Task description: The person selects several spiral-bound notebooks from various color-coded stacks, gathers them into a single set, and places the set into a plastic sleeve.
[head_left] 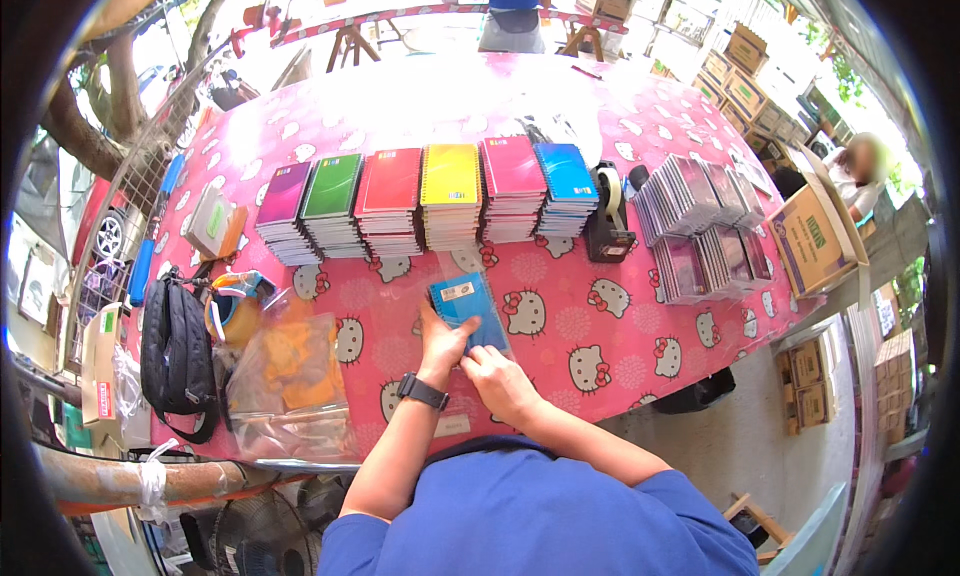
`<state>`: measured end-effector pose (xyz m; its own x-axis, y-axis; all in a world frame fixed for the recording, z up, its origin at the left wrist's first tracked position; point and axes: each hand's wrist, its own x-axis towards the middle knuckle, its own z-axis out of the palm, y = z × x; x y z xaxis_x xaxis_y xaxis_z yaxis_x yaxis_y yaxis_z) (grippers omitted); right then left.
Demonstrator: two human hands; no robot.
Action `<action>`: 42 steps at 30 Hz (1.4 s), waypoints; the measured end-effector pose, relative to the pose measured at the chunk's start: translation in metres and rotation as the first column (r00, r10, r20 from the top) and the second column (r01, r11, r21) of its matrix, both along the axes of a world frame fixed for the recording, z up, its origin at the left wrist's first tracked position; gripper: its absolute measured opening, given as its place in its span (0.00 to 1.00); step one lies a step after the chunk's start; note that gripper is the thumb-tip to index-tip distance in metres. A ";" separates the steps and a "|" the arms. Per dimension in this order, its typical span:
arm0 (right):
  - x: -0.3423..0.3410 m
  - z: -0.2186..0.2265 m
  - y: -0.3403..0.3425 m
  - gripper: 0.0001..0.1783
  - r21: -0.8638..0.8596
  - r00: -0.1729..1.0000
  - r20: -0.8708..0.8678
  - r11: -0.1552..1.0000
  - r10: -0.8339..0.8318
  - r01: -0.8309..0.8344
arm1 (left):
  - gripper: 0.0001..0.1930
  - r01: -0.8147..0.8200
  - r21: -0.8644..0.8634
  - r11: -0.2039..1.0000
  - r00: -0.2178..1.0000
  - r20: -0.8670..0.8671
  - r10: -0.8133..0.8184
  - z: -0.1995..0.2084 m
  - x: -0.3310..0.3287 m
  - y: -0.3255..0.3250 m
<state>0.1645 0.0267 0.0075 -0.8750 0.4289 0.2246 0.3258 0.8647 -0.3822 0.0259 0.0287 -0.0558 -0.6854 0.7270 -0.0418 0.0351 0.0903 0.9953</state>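
Note:
A blue spiral notebook (468, 294), back cover up with a white label, lies at the table's middle in a clear plastic sleeve (460, 264). My left hand (445, 338) grips its left side, thumb across the cover. At the notebook's lower edge, my right hand (500, 381) is closed with fingertips pinching the sleeve's end. Beyond both hands stands a row of spiral notebook stacks: purple (285, 191), green (332, 184), red (390, 181), yellow (452, 174), pink (513, 166) and blue (565, 171).
A black tape dispenser (608, 238) stands right of the stacks, then plastic-wrapped packs (690, 201). Clear plastic bags (290, 376) and a black bag (178, 351) lie left. Past the pink table's (570, 316) right edge are a carton (815, 236) and a person (858, 176).

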 end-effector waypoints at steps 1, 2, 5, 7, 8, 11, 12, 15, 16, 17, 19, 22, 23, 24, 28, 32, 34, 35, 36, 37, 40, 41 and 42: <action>0.005 0.001 0.001 0.09 -0.002 1.000 0.004 1.000 0.004 -0.004 | 0.30 0.007 0.004 1.000 1.000 0.030 -0.007 -0.006 0.000 0.000; 0.011 0.002 0.004 0.10 -0.185 0.994 -0.024 0.977 0.105 -0.108 | 0.30 0.002 0.002 1.000 0.999 0.034 -0.002 -0.013 0.000 -0.001; 0.014 0.011 0.036 0.16 -0.439 0.969 -0.234 0.898 -0.082 -0.030 | 0.30 -0.010 0.034 0.999 0.998 0.056 0.008 -0.011 0.001 -0.002; 0.006 -0.010 0.069 0.17 -0.450 0.881 -0.270 0.860 -0.389 0.242 | 0.29 0.003 0.020 1.000 0.999 0.040 -0.004 -0.010 0.003 -0.001; 0.002 -0.030 0.087 0.17 -0.527 0.828 -0.210 0.774 -0.519 0.351 | 0.29 0.018 0.008 1.000 0.999 0.027 -0.019 -0.008 0.005 0.003; -0.015 -0.038 0.097 0.20 -0.606 0.919 0.134 0.703 -0.372 0.372 | 0.27 0.020 -0.066 0.998 0.998 0.067 -0.015 -0.008 0.002 0.000; -0.022 -0.040 0.088 0.21 -0.565 0.907 0.107 0.725 -0.408 0.393 | 0.27 -0.004 -0.061 0.998 0.998 0.063 0.007 -0.004 0.000 0.001; -0.025 -0.022 0.074 0.22 -0.599 0.888 0.053 0.697 -0.456 0.394 | 0.24 -0.048 -0.182 0.982 0.994 -0.110 0.028 0.001 0.002 -0.006; -0.024 -0.022 0.072 0.22 -0.641 0.873 0.025 0.662 -0.488 0.388 | 0.24 -0.056 -0.190 0.980 0.994 -0.104 0.037 -0.001 0.001 -0.006; -0.025 -0.033 0.076 0.23 -0.633 0.873 0.061 0.658 -0.483 0.408 | 0.21 -0.072 -0.212 0.975 0.994 -0.092 0.054 -0.003 0.002 -0.004; -0.023 -0.039 0.073 0.23 -0.581 0.877 0.016 0.710 -0.480 0.399 | 0.20 -0.056 -0.164 0.985 0.998 -0.014 0.054 -0.004 0.003 -0.004; -0.020 -0.034 0.068 0.25 -0.538 0.878 0.052 0.727 -0.476 0.426 | 0.22 -0.161 -0.013 0.987 0.905 0.397 0.153 0.007 0.014 -0.013; -0.021 -0.038 0.071 0.27 -0.506 0.897 0.031 0.767 -0.441 0.395 | 0.23 -0.114 -0.034 0.993 0.949 0.291 0.119 -0.014 0.010 -0.013; -0.020 -0.040 0.071 0.30 -0.469 0.915 0.012 0.806 -0.404 0.362 | 0.23 -0.115 -0.042 0.993 0.948 0.294 0.122 -0.017 0.011 -0.012; -0.027 -0.043 0.059 0.34 -0.266 0.908 0.047 0.871 -0.417 0.414 | 0.25 -0.170 -0.143 0.975 0.985 -0.016 0.169 -0.012 0.019 -0.005; -0.033 -0.036 0.052 0.34 0.287 0.935 0.199 0.930 -0.294 0.231 | 0.28 -0.205 -0.121 0.971 0.979 -0.020 0.204 -0.014 0.022 -0.008; -0.034 -0.036 0.053 0.32 0.261 0.922 0.255 0.939 -0.292 0.225 | 0.28 -0.182 -0.107 0.978 0.983 -0.035 0.179 -0.014 0.016 -0.011; -0.032 -0.037 0.055 0.33 0.270 0.924 0.246 0.936 -0.294 0.226 | 0.28 -0.289 -0.066 0.955 0.918 -0.303 0.257 -0.008 0.007 -0.020; -0.029 -0.037 0.056 0.33 0.279 0.924 0.238 0.932 -0.299 0.230 | 0.28 -0.375 0.002 0.927 0.778 -0.543 0.316 -0.002 -0.003 -0.029; -0.028 -0.035 0.056 0.33 0.272 0.920 0.243 0.932 -0.307 0.239 | 0.28 -0.481 -0.204 0.853 0.661 -0.724 0.199 0.000 -0.015 -0.041; -0.032 -0.028 0.054 0.33 0.265 0.927 0.243 0.939 -0.286 0.220 | 0.27 -0.491 -0.329 0.807 0.485 -0.873 -0.061 -0.009 -0.040 -0.072; -0.036 -0.026 0.052 0.33 0.270 0.921 0.265 0.939 -0.285 0.212 | 0.26 -0.354 -0.297 0.887 0.418 -0.898 -0.133 -0.013 -0.044 -0.077; -0.038 -0.023 0.052 0.34 0.281 0.915 0.287 0.938 -0.283 0.201 | 0.26 -0.356 -0.292 0.888 0.422 -0.898 -0.126 -0.013 -0.046 -0.077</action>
<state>0.1261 0.0786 -0.0158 -0.7928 0.6049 0.0751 0.6057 0.7955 -0.0134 -0.0204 -0.0481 -0.0684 -0.5828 0.7132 0.3895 0.8126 0.5165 0.2700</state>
